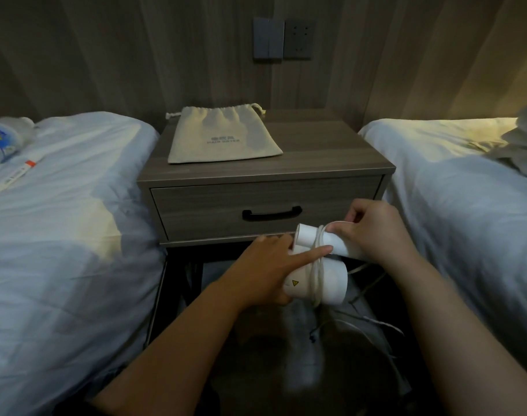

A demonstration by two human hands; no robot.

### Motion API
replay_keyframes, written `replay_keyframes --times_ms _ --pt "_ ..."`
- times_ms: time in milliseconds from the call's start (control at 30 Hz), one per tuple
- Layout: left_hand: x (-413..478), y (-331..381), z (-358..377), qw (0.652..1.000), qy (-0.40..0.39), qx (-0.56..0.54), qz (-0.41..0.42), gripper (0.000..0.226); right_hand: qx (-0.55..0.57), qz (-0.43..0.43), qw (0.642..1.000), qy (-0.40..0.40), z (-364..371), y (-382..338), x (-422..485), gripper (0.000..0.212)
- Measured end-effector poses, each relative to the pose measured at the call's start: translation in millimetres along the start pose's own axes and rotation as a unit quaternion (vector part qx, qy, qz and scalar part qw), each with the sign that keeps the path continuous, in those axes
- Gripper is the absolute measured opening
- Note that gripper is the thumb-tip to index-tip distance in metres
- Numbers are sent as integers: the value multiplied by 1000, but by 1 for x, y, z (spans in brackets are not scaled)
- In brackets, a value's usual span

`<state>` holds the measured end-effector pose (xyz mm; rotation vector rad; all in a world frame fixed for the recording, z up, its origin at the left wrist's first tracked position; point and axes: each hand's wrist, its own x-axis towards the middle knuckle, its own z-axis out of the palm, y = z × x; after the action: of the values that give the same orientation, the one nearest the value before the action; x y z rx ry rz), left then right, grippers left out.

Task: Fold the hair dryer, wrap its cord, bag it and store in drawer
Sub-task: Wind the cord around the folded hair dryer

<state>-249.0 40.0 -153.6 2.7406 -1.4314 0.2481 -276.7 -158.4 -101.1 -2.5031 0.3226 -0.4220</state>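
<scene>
- The hair dryer (326,285), white and already folded, is held in the air just in front of the nightstand (316,157), below the level of its closed drawer (202,208).
- The barrel is held by the left hand (265,265), whose forefinger is stretched across the turns of cord (313,274) to pin them down.
- The end of the folded handle is gripped by the right hand (376,232), fingers curled, with the thumb laid on a loop of cord.
- Several turns are seen round the body; the rest of the cord hangs loose below the nightstand front, so the wrapping is judged unfinished.
- The plastic shell is expected to be light, rigid and smooth, so slipping turns are likely unless they are kept under tension and pinned.
- The cord is judged thin and springy; it is best taken near the body, not at the dangling end.
- The cloth bag (223,136) lies flat on the nightstand top toward its back, its drawstring mouth drawn in; being limp, its mouth would have to be held open with one hand.
</scene>
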Motion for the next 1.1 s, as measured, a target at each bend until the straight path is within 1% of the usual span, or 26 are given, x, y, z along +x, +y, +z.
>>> replay_keyframes --times_ms 100,233,300,367,400,467,500,567,600,667,733,800,867,967,1033,1067,1100 --pt "0 -2 4 1000 -27 -7 -7 92 -29 -1 1000 -6 2 1 0 36" --pt "0 -6 4 999 -29 -11 -12 90 -73 11 997 -28 -3 6 5 38" --pt "0 -8 5 999 -29 -14 -12 90 -34 8 998 -57 -6 13 7 27" --pt "0 -9 5 999 -30 -19 -11 91 32 -17 995 -88 -8 25 11 13" --pt "-1 -9 4 999 -34 -23 -12 91 66 -23 992 -107 -9 30 13 16" --pt "-2 -11 5 998 -46 -42 -17 93 143 -9 980 -141 -10 41 15 26" --pt "-3 -13 7 996 -56 -60 -24 94 168 4 975 -146 -10 46 17 27" --pt "-6 -15 7 988 -82 -119 -51 97 183 32 974 -133 -9 53 20 16" --pt "-7 -17 8 981 -96 -154 -65 98 188 48 973 -121 -7 55 22 9" --pt "-9 -19 6 965 -114 -222 -85 101 211 71 969 -107 -3 60 24 11" --pt "-10 -23 3 941 -121 -302 -94 102 251 99 956 -119 1 63 25 9" --pt "-11 -28 0 915 -134 -369 -94 102 319 137 926 -151 7 64 25 5" --pt "-12 -33 0 899 -145 -405 -84 100 400 161 885 -176 10 66 25 14" --pt "-12 -35 -4 866 -131 -477 -77 95 489 193 827 -198 8 66 24 21" --pt "-10 -34 -8 828 -104 -546 -74 90 534 214 792 -205 9 63 22 16" --pt "-9 -32 -10 804 -88 -582 -78 88 541 218 784 -213 11 62 21 12" --pt "-7 -31 -11 779 -72 -617 -86 86 539 214 782 -228 14 62 21 13"
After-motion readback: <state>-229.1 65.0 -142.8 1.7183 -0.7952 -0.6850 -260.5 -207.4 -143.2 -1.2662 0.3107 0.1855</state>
